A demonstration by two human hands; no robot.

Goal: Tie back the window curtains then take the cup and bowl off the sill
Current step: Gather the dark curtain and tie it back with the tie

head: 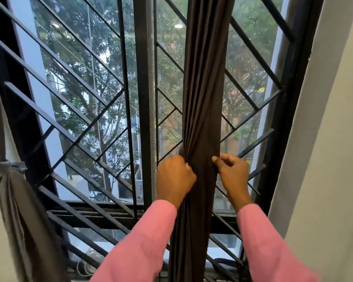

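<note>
Curtain bunched at 12 o'clock; my left hand and right hand both grip it. Barred window behind, white wall at 3 o'clock.

Long pink sleeves to the wrists, bare hands.

The gathered curtain is dark brown cloth, smooth with a faint sheen along its folds; the curtain at the left is a duller grey-brown cloth, bound by a grey fabric tie; the window grille looks like matt black painted metal; the sleeves are soft pink knit; the right wall is matt pale paint.
</note>
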